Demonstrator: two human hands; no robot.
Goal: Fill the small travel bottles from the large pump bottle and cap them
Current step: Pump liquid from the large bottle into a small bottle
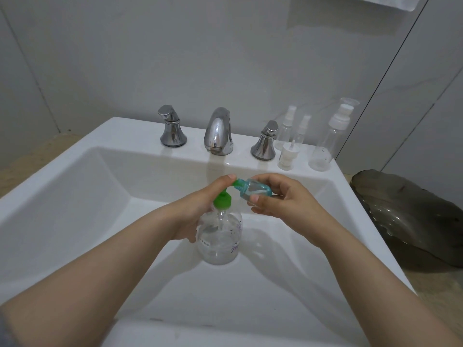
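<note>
While the left hand lies over the green pump head of the large pump bottle, its fingers fairly straight and pressing down on it, the right hand holds a small teal travel bottle tipped on its side, the grip a pinch between thumb and fingers. The small bottle's uncapped threaded neck meets the tip of the pump's nozzle, above the basin. The large pump bottle, clear and partly filled with clear liquid, stands upright in the white sink, near its middle. On the back ledge sit a chrome faucet and two chrome handles. Just right of them on the ledge stand four clear travel bottles with white tops. A dark leaf-shaped dish rests on the tabletop right of the sink.
</note>
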